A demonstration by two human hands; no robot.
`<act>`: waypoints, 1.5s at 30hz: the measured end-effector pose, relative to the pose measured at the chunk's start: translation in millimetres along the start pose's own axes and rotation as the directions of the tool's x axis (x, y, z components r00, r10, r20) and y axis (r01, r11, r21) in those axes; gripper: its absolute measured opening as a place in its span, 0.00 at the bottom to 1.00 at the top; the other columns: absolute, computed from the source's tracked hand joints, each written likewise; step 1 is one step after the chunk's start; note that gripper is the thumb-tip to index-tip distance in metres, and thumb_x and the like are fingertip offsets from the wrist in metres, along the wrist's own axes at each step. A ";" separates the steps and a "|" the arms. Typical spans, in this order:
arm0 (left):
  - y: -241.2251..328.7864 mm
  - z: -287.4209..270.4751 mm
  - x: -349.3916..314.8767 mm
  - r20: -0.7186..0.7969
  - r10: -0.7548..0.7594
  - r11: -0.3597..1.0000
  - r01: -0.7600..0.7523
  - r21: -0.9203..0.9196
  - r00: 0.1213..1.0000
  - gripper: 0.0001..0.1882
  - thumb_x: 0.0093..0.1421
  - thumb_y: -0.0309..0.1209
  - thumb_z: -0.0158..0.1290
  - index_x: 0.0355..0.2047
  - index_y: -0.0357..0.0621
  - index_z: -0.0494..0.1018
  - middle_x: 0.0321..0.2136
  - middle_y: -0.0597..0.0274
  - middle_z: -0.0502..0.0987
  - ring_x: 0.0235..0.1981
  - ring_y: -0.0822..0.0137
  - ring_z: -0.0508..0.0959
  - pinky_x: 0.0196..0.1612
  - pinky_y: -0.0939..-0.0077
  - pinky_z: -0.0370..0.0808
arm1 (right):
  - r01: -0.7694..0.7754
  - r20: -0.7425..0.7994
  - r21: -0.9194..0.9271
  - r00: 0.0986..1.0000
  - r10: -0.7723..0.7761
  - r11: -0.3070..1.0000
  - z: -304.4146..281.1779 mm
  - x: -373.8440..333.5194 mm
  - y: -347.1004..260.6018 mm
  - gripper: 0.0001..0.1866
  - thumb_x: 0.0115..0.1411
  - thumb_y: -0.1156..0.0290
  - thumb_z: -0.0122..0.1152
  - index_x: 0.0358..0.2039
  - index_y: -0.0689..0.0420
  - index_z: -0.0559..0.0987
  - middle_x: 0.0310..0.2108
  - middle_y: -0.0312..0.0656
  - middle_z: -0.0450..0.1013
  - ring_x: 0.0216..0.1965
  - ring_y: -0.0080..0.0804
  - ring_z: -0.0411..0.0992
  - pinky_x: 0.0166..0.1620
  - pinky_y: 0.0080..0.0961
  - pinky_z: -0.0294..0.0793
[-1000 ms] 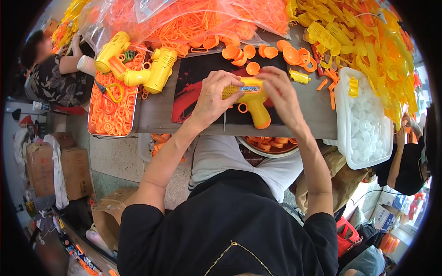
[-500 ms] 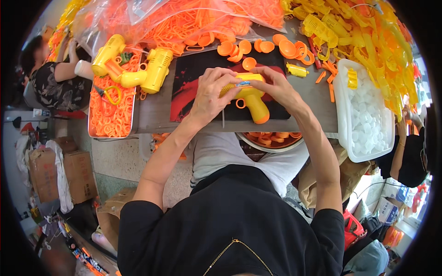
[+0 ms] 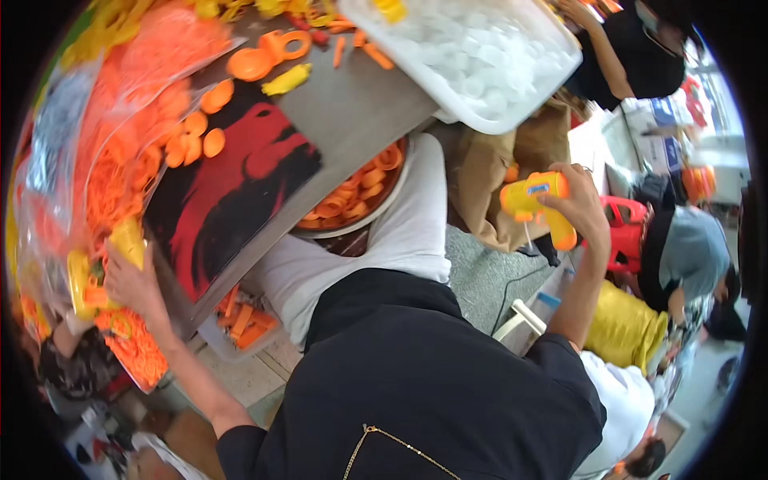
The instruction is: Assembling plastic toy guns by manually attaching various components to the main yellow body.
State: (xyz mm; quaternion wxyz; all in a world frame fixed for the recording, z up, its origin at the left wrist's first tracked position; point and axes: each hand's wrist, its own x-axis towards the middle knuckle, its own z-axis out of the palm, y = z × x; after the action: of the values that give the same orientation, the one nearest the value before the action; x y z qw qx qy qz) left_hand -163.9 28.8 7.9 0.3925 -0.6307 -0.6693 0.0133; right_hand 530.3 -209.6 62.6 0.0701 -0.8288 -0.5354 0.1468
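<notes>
Out to the right, over a brown paper bag, my right hand [image 3: 582, 200] is closed around a pistol-shaped yellow and orange toy gun [image 3: 524, 198] with a small blue sticker on its side. A thin pale strand hangs below it. At the far left my left hand [image 3: 134, 282] grips a yellow toy gun body [image 3: 126, 240], though blur softens its fingers. Another yellow toy gun [image 3: 81, 282] lies beside that hand, above a tray of small orange parts [image 3: 138, 354].
A black and red mat [image 3: 232, 184] lies on the grey table, with orange cups [image 3: 192, 136] at its edge. A white tub of translucent caps [image 3: 488, 120] stands at the table's far right. The open paper bag [image 3: 480, 172] and a bowl of orange rings [image 3: 352, 192] are below table height. Other people sit nearby.
The view has swung to the right. My hands have parted: the right has carried the toy gun off the mat to the right, and the left has reached the yellow toy gun bodies at left.
</notes>
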 end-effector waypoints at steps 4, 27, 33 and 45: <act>10.8 -2.6 4.3 0.019 -0.040 0.998 0.039 0.044 0.999 0.46 0.54 0.62 0.59 0.68 0.57 0.61 0.46 0.56 0.77 0.48 0.53 0.75 0.53 0.55 0.68 | -0.436 -0.186 -0.154 0.894 0.407 0.887 51.2 16.8 50.4 0.31 0.49 0.64 0.72 0.53 0.61 0.76 0.49 0.53 0.72 0.55 0.53 0.67 0.60 0.42 0.67; 67.7 -98.7 1.7 0.278 0.298 -0.951 0.257 0.172 0.913 0.45 0.61 0.55 0.58 0.68 0.38 0.57 0.60 0.47 0.69 0.58 0.49 0.72 0.62 0.51 0.70 | 0.750 -0.669 0.148 0.556 -0.493 0.644 117.7 198.3 -310.4 0.13 0.59 0.81 0.58 0.45 0.60 0.77 0.43 0.48 0.74 0.49 0.51 0.72 0.52 0.38 0.71; 64.4 -77.2 -14.7 0.566 0.233 -0.837 0.459 -0.297 0.791 0.33 0.56 0.40 0.66 0.57 0.39 0.69 0.44 0.57 0.79 0.43 0.65 0.81 0.49 0.67 0.80 | 0.503 -0.504 0.217 0.792 -0.345 0.837 129.1 280.5 -307.4 0.15 0.66 0.64 0.59 0.47 0.62 0.78 0.42 0.50 0.78 0.44 0.44 0.77 0.48 0.34 0.75; 58.2 -109.9 -3.0 0.369 0.204 -0.686 0.401 -0.607 0.907 0.40 0.51 0.26 0.70 0.62 0.38 0.63 0.49 0.58 0.78 0.49 0.67 0.81 0.53 0.71 0.77 | 0.920 -0.654 0.041 0.320 -0.685 0.390 126.7 160.5 -316.3 0.15 0.52 0.85 0.64 0.41 0.59 0.76 0.39 0.48 0.76 0.38 0.45 0.78 0.43 0.35 0.78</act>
State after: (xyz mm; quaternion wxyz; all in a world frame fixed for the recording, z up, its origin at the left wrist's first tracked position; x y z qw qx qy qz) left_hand -56.0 -14.3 52.5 -0.5413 -0.4889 -0.4047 -0.5515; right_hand 277.2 62.8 2.1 0.4533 -0.4036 -0.7936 -0.0412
